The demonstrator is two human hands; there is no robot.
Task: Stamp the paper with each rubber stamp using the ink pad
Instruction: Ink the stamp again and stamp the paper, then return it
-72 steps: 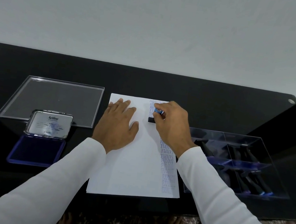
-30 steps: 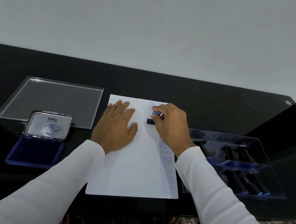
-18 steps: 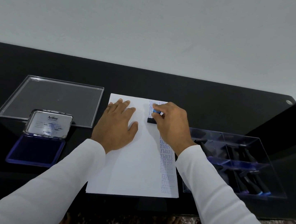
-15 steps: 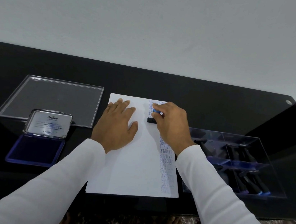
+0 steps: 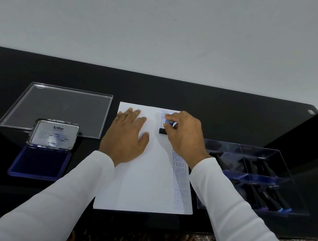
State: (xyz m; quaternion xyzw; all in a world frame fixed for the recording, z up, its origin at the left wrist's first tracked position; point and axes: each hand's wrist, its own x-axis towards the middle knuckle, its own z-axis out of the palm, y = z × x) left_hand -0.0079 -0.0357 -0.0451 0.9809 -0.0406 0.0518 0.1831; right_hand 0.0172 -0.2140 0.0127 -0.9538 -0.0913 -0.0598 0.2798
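A white paper (image 5: pixel 146 179) lies on the black table, with a column of blue stamped words down its right side. My left hand (image 5: pixel 126 136) rests flat on the paper's upper left part. My right hand (image 5: pixel 184 134) pinches a black rubber stamp (image 5: pixel 162 131) with a blue top, its base down on the paper near the top edge. The open ink pad (image 5: pixel 39 163), blue with a silver Artline lid, sits at the left. A clear divided box (image 5: pixel 297 199) at the right holds several more black stamps.
A clear flat acrylic tray (image 5: pixel 60 109) lies at the back left, behind the ink pad. The table's front edge runs just below the paper. A patterned floor shows under the table edge.
Almost nothing has moved: my right hand keeps the stamp pressed on the same spot of the paper and my left hand stays flat.
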